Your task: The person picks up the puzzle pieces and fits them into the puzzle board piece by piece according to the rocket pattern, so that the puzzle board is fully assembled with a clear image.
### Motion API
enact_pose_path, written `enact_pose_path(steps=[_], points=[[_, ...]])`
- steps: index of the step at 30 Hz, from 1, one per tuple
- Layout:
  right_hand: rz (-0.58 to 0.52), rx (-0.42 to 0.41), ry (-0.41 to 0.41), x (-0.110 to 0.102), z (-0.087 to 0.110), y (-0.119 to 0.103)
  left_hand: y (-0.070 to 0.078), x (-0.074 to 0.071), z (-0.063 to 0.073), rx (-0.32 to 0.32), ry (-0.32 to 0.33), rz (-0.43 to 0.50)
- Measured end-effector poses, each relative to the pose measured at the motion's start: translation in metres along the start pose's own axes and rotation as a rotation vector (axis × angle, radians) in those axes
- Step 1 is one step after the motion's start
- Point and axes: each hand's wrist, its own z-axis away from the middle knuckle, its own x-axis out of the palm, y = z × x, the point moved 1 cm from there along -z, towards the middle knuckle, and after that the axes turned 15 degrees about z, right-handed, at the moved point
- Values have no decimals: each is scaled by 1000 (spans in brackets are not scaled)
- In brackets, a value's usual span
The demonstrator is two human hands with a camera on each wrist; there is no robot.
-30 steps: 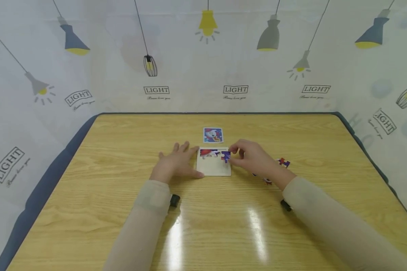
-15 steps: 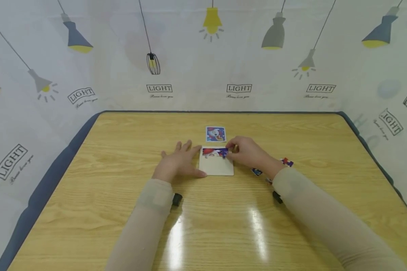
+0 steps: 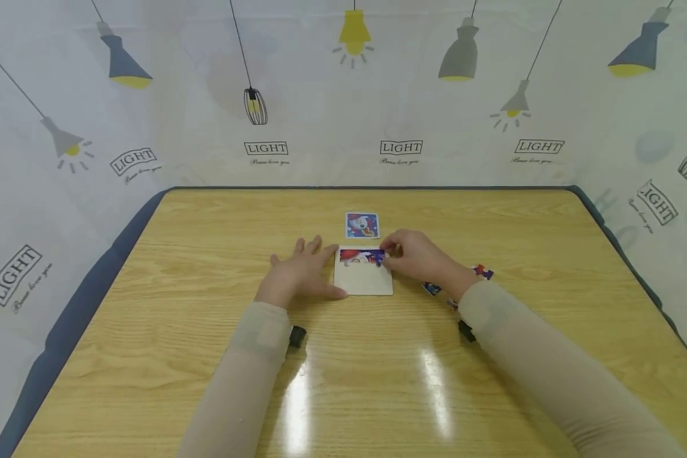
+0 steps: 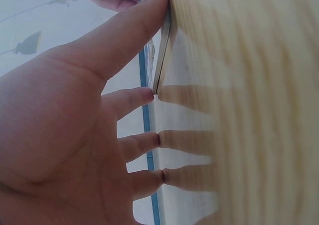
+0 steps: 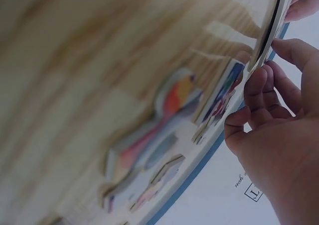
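Note:
A square puzzle board (image 3: 363, 280) lies flat on the table, pale below, with a strip of red, white and purple pieces (image 3: 355, 256) along its far side. My left hand (image 3: 300, 273) is spread beside it, thumb at the near left corner and forefinger at the far left one. In the left wrist view, the thumb of the left hand (image 4: 65, 110) runs along the board's edge (image 4: 162, 60). My right hand (image 3: 418, 256) pinches a purple puzzle piece (image 3: 380, 258) at the board's far right corner, its fingers partly covering it.
Just beyond the board lies a picture card (image 3: 362, 226) with a white cartoon figure. Loose puzzle pieces (image 3: 483, 272) lie right of the board, partly under the right forearm; several loose pieces (image 5: 149, 145) show close up in the right wrist view. A printed curtain (image 3: 320, 95) surrounds the wooden table (image 3: 366, 356).
The purple piece has moved from askew on the board up into the far right corner, against the other pieces. My right hand shifted slightly away with it. The left hand stayed at the board.

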Motion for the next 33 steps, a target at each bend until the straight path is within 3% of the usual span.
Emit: enact_pose_path(steps=[17, 33], points=[[57, -58, 18, 1, -3, -1, 1, -1, -4, 5, -8, 5], [68, -34, 14, 3, -4, -5, 1, -1, 1, 5, 0, -2]])
